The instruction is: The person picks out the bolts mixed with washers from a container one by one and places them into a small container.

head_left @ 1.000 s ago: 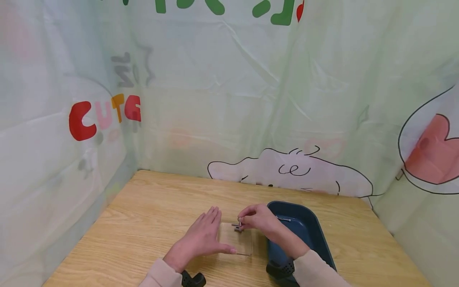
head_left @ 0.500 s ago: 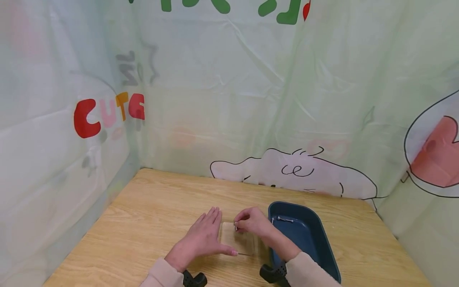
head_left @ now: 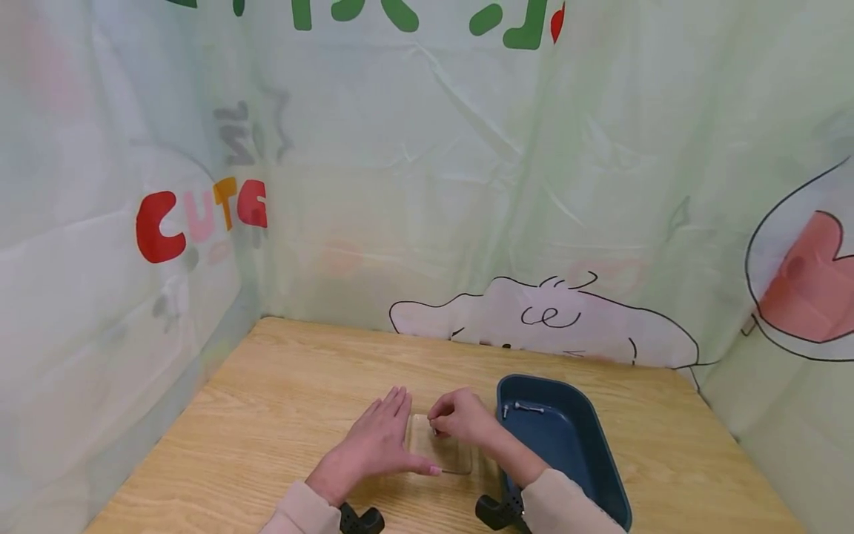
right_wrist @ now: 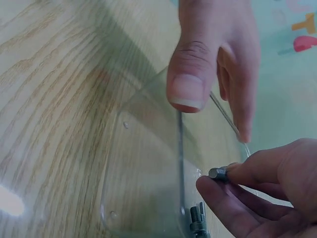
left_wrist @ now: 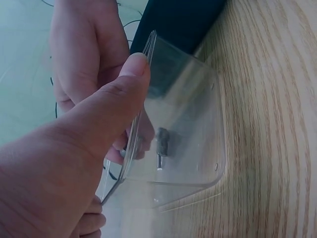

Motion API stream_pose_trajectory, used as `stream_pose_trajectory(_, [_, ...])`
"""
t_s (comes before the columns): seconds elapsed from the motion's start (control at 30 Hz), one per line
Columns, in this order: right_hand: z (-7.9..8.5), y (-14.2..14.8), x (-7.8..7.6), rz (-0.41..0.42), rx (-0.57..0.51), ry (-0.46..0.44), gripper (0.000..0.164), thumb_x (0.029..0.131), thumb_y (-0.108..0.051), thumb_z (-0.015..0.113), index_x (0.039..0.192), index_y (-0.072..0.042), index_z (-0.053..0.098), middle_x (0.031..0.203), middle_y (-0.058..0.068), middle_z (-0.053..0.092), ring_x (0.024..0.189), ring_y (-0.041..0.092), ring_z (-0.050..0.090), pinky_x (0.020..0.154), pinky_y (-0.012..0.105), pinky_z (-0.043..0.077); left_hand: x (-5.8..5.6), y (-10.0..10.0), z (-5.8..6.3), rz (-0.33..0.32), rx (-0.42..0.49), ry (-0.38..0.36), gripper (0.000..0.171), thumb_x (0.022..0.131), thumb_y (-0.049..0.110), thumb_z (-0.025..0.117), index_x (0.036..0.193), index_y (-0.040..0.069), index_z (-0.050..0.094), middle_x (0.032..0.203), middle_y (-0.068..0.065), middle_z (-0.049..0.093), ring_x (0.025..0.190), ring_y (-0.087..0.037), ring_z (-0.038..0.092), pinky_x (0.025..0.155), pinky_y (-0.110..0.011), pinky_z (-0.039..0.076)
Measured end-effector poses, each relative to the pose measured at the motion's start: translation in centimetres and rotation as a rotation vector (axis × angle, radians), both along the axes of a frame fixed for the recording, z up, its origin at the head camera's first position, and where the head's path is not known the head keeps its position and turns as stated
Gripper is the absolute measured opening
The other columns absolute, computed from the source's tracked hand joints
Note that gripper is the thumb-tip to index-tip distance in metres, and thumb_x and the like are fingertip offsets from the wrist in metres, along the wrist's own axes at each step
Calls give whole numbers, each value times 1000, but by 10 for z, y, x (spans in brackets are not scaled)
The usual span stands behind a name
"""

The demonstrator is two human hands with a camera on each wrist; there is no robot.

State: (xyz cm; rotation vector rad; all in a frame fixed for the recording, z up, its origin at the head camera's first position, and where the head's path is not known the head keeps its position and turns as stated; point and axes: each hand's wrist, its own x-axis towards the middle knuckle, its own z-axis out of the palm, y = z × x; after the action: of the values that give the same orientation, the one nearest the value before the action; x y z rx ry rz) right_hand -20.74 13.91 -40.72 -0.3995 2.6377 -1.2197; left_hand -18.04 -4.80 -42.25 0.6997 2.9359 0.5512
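Note:
A small clear plastic box (head_left: 454, 466) stands open-topped on the wooden table. My left hand (head_left: 376, 445) rests against it, fingers straight along the left side and thumb at the near rim, as the left wrist view also shows. Between thumb and forefinger, my right hand (head_left: 463, 419) pinches a short metal bolt (right_wrist: 218, 173) at the box's far part; its threaded end points out. Several more bolts (right_wrist: 198, 220) lie together inside, seen through the clear wall (left_wrist: 198, 124). In the head view the right hand covers them.
Right of the box stands a dark blue tray (head_left: 597, 437), partly under the right forearm. A long bolt (head_left: 529, 407) and a smaller one (head_left: 505, 410) lie at its far end. A printed curtain (head_left: 333, 245) hangs behind the table.
My right hand has moved a little left and down over the box with the bolt, baring the small bolt in the tray. My left hand has stayed at the box.

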Motion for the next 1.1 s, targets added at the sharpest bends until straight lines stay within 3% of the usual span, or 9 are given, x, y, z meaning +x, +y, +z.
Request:
stream_pose_trajectory(0.43, [2,7,2,16,-86,-70,15,93,-1,64,104,5,72,95,13,72,79,16,68,77,35,62,2,0,0,-1,29,-15,125,70,79,67,155,-3,26,163,-21,23,153,-33,21,122,-53,25])
stream_pose_trajectory(0.7, [8,27,0,-17,-244,-152,20,96,-5,62,108,10,68,95,18,71,83,22,73,81,40,62,3,0,2,10,33,-29,128,68,80,68,155,-2,24,163,-20,22,153,-32,20,122,-52,25])
stream_pose_trajectory(1.1, [20,59,1,-43,-306,-157,26,96,-8,63,111,12,64,102,24,69,89,25,72,86,41,60,3,2,3,13,50,-39,127,70,78,68,156,-3,21,164,-21,19,153,-33,18,123,-52,23])
